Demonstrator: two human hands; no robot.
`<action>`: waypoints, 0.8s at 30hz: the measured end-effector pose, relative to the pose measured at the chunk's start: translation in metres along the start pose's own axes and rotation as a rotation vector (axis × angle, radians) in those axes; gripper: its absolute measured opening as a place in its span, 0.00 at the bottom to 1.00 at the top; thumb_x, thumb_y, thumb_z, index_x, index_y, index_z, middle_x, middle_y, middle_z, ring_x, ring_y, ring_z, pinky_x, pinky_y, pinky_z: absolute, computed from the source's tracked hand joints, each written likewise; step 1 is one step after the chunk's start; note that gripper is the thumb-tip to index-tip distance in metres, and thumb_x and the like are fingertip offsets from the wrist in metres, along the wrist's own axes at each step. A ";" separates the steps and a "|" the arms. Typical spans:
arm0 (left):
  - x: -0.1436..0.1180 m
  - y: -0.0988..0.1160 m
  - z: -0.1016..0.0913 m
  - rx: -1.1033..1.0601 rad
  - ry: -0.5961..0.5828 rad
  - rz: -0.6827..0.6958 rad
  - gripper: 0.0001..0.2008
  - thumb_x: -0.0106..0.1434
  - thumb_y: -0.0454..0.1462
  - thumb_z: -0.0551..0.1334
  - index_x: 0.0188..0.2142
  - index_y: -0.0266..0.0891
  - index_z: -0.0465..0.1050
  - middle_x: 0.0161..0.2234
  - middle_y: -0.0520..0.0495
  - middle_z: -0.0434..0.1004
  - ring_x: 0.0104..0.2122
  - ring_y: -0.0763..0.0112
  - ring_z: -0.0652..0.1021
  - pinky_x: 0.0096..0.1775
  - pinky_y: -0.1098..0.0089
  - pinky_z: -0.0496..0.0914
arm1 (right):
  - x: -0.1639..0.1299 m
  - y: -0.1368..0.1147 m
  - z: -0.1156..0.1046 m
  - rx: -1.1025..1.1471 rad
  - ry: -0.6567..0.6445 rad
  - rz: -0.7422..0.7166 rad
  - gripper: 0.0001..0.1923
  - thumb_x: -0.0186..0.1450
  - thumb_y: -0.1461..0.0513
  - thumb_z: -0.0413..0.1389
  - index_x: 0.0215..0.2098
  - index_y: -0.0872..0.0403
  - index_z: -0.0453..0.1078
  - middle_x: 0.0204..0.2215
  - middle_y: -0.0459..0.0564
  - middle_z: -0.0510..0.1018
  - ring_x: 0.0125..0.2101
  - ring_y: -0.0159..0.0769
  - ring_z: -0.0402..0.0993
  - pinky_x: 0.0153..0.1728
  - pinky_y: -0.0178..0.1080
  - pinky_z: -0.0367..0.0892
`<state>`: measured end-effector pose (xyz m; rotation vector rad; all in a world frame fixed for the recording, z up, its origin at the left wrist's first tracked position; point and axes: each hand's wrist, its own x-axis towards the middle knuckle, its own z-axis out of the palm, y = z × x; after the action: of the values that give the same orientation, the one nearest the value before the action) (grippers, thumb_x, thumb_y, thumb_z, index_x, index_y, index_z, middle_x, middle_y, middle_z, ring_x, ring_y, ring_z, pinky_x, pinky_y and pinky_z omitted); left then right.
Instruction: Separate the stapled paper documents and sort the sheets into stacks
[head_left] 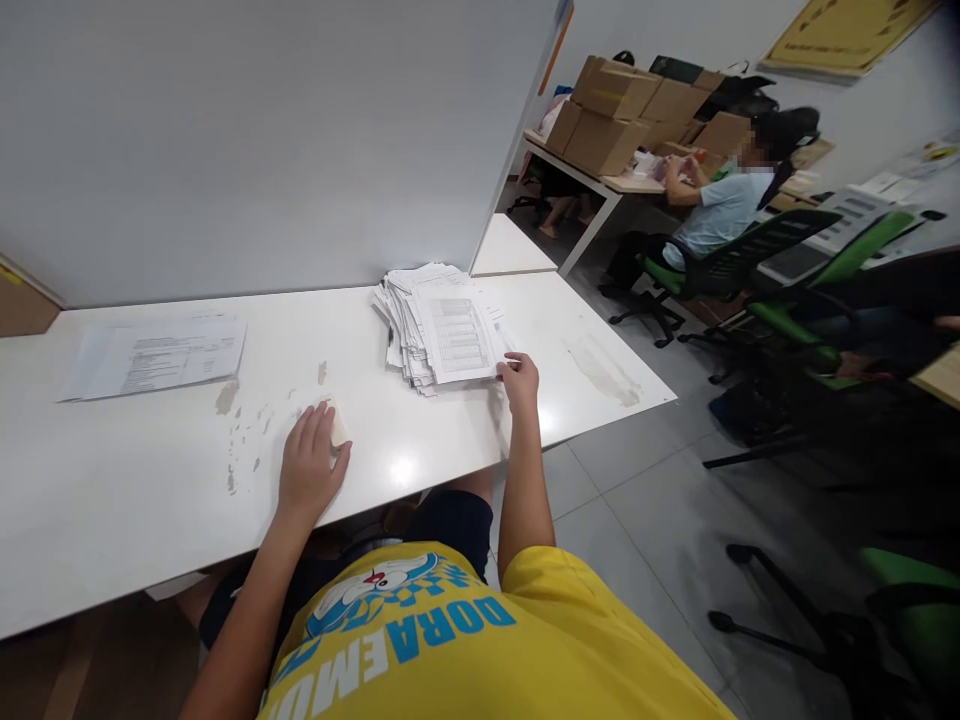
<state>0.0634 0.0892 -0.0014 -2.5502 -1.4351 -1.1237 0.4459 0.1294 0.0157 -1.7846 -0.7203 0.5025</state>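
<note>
My left hand (309, 460) rests on the white table, its fingers and thumb closed round a small cream-coloured block (339, 428). Most of that block is hidden under the palm, so its kind is unclear. To the right, a thick, uneven stack of papers (405, 335) lies near the partition. On top is a sheet with a printed table (461, 335), and my right hand (519, 382) pinches its near right corner. A flatter pile of printed papers (169, 355) lies at the left, apart from both hands.
A grey partition (262, 140) stands along the back of the white table (360, 490). Greyish marks (229, 395) dot the surface by my left hand. A cardboard box (26, 300) sits far left. Beyond are a seated person (724, 215), stacked boxes (611, 135) and green chairs (795, 325).
</note>
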 end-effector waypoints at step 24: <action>0.098 0.120 0.105 -1.148 -0.542 -0.717 0.12 0.64 0.40 0.63 0.43 0.34 0.77 0.34 0.44 0.80 0.27 0.70 0.75 0.30 0.69 0.71 | -0.094 0.049 -0.099 0.345 -0.284 0.030 0.24 0.53 0.59 0.61 0.50 0.44 0.74 0.40 0.48 0.82 0.41 0.43 0.78 0.42 0.45 0.72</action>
<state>0.2452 0.1274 0.0170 -3.3094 -2.5454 -1.8581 0.4528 -0.0149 -0.0003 -1.4177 -0.7491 0.8586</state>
